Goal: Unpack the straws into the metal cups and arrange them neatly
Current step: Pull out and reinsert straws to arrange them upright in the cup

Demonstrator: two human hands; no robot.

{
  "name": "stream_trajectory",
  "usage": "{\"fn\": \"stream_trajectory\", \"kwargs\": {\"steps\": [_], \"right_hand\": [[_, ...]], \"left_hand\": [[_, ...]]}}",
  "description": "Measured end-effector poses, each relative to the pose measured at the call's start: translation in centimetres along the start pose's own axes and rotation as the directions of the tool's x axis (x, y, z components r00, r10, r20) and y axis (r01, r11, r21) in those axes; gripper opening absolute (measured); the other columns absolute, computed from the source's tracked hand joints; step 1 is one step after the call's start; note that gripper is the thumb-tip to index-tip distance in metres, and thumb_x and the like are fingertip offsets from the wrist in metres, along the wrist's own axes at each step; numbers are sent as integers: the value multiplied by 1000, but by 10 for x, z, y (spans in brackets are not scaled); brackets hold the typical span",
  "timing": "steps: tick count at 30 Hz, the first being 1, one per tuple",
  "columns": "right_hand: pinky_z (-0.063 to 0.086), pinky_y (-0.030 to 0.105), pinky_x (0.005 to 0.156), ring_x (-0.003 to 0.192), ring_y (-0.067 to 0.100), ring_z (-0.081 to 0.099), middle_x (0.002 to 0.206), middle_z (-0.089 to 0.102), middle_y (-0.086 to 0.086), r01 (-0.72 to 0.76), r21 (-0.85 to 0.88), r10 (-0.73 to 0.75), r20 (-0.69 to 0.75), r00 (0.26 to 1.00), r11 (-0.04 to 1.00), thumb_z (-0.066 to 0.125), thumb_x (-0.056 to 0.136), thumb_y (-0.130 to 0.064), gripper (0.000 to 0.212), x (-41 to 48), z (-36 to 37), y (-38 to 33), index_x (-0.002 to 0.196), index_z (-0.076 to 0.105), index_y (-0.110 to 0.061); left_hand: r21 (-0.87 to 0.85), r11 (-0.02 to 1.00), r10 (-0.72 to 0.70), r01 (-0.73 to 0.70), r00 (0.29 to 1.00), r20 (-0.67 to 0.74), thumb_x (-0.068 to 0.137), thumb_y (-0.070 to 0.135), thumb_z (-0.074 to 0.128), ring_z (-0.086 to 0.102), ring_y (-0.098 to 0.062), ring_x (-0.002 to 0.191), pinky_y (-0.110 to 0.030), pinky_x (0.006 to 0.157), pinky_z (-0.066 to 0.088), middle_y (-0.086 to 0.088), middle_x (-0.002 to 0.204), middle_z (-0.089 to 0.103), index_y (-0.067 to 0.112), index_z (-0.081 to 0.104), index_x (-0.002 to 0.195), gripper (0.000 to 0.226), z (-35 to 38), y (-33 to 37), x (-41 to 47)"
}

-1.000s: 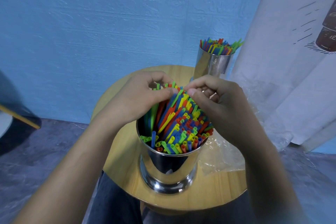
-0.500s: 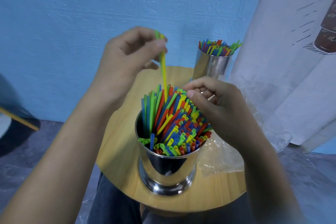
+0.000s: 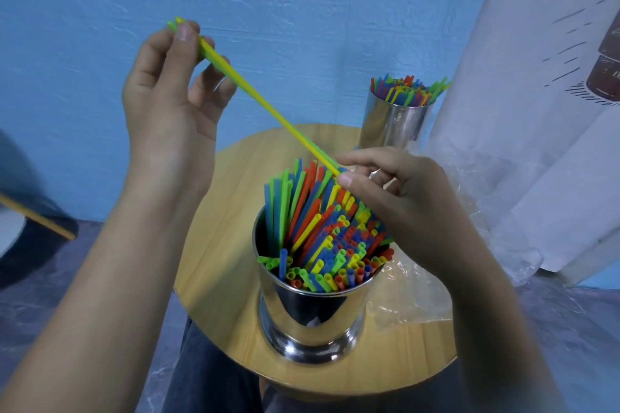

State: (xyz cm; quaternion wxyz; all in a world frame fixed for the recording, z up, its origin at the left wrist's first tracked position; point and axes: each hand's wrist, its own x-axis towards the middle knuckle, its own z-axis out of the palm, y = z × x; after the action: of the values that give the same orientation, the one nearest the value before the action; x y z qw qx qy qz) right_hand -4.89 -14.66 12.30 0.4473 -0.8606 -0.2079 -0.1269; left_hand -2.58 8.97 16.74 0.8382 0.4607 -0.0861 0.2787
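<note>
Left hand [image 3: 171, 94] pinches the upper end of two thin plastic straws, yellow and green [image 3: 261, 100]. Right hand [image 3: 402, 198] pinches their lower end above the shiny metal cup of multicoloured straws [image 3: 312, 322], near the near edge of the round wooden table [image 3: 221, 278]. A second filled metal cup [image 3: 392, 124] stands at the far right edge and crumpled clear plastic wrapping [image 3: 409, 298] lies at the right edge. Behind are a blue textured wall [image 3: 302, 10] and a white curtain [image 3: 523, 131] whose print is unreadable.

near metal cup [image 3: 312, 318]: upright on tabletop [image 3: 218, 278], crammed with leaning multicoloured straws [image 3: 328, 238] | far metal cup [image 3: 392, 124]: upright, also filled | yellow-green straw pair [image 3: 268, 107]: slanted aloft, lower end at near bundle
</note>
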Motion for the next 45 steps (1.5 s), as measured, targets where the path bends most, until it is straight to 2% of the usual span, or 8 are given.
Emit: {"fn": "stream_trajectory", "kwargs": {"steps": [4, 9, 15, 22, 27, 32, 37, 45], "right_hand": [[58, 40, 72, 88, 13, 68, 93, 72, -10, 40, 12, -40, -26, 999, 999, 56, 97, -42, 15, 0, 1, -4, 98, 70, -42], [53, 16, 67, 88, 7, 72, 93, 78, -16, 34, 263, -15, -75, 997, 964, 69, 96, -29, 18, -3, -4, -11, 113, 74, -30], [53, 14, 64, 81, 3, 74, 96, 79, -12, 18, 403, 4, -54, 999, 915, 74, 90, -18, 21, -3, -4, -17, 109, 74, -26], [52, 25, 67, 73, 17, 62, 81, 72, 7, 96, 698, 111, -244, 963, 709, 70, 91, -18, 8, 0, -6, -8, 98, 73, -15], [48, 28, 63, 68, 17, 56, 73, 61, 3, 175, 641, 161, -430, 888, 747, 48, 108, -14, 24, 0, -8, -9, 95, 68, -10], [39, 32, 56, 60, 18, 45, 68, 51, 0, 187, 549, 153, -515, 843, 815, 39, 109, -15, 34, -3, -17, -11, 83, 61, -14], [31, 28, 50, 57, 33, 35, 61, 40, 13, 163, 434, 97, -518, 850, 886, 35, 110, -11, 36, -4, -12, -18, 81, 56, -13], [27, 45, 50, 58, 36, 31, 60, 37, 10, 117, 332, 82, -528, 845, 936, 39, 109, -11, 32, -5, -16, -18, 80, 53, -14]], "left_hand": [[-66, 994, -87, 84, 995, -56, 105, 15, 57, 67, -5, 78, -22, 75, 54, 8, 85, 68, 18, 60, 95, 11, -3, -4, -3], [-97, 977, -201, 192, 975, -91, 103, 15, 58, 69, -5, 79, -21, 79, 56, 6, 85, 67, 17, 61, 95, 9, -6, -19, -13], [-171, 953, -272, 251, 955, -117, 103, 14, 58, 71, -7, 78, -21, 78, 57, 5, 83, 68, 15, 61, 92, 11, -3, -27, -22], [474, 871, -176, 126, 982, 63, 98, 23, 67, 68, -9, 79, -21, 72, 45, 8, 78, 74, 22, 66, 87, 11, -5, -36, -37], [704, 708, -201, -50, 942, 268, 86, 40, 74, 68, -7, 99, -32, 90, 51, 18, 98, 73, 31, 70, 96, 14, -6, -37, -41], [793, 605, -455, -71, 786, 419, 80, 50, 73, 62, 6, 113, -23, 93, 47, 26, 120, 68, 43, 62, 124, 46, -13, -34, -38], [792, 603, -480, -97, 750, 456, 91, 31, 75, 68, 2, 100, -14, 76, 52, 23, 106, 69, 39, 69, 110, 22, -12, -35, -38], [778, 625, -501, -69, 728, 468, 81, 52, 78, 71, -6, 102, -39, 90, 58, 16, 110, 74, 40, 72, 109, 31, -13, -29, -34]]}}
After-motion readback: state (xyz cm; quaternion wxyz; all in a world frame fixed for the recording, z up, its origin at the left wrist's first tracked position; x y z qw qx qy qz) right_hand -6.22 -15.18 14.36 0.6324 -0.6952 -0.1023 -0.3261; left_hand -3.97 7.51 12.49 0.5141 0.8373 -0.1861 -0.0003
